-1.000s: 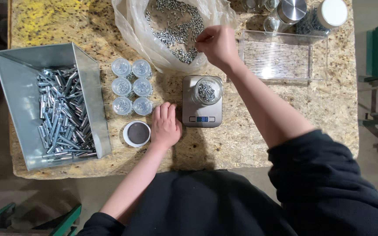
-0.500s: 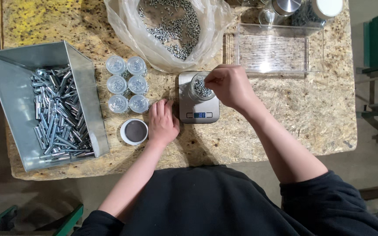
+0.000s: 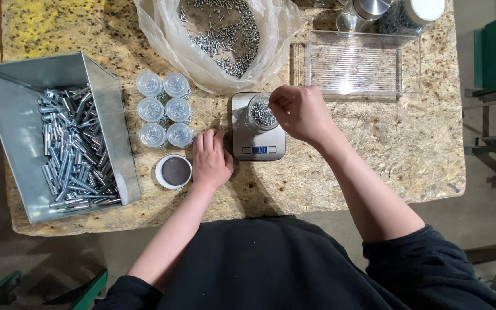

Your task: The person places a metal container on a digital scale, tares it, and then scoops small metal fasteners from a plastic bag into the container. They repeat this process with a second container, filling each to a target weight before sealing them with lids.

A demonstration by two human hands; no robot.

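A chipboard tabletop fills the view, with a grey floor showing around its edges. At its middle stands a small steel scale carrying a clear open jar partly filled with small screws. The right hand hovers at the jar's right rim, its fingers pinched together over the mouth; whether any screws sit between them I cannot tell. The left hand lies flat and open on the tabletop, holding nothing, just beside the scale's left edge.

To do this well, the pinch should open low and over the middle of the jar, a few screws at a time, with the wrist kept off the platform so the lit display stays honest.

Behind the scale gapes a plastic bag of screws. Six filled jars stand in pairs to the left, a loose lid below them, and a metal bin of bolts beyond. A clear tray lies to the right rear. The left hand sits near the scale and could nudge it.
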